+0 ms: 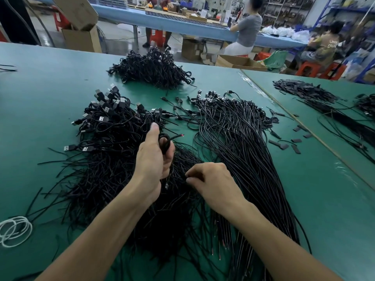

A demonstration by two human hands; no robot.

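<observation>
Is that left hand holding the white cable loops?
No, the left hand grips a coiled black cable; the white cable loops lie apart, untouched.

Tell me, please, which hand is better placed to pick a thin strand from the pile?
Right. The right hand is curled down at the pile of thin black strands, fingertips on it, while the left hand is raised and grips the coiled cable.

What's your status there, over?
Left hand grips coiled black cable. Right hand curled at loose wire pile, grasp unclear. Nothing blocking.
</observation>
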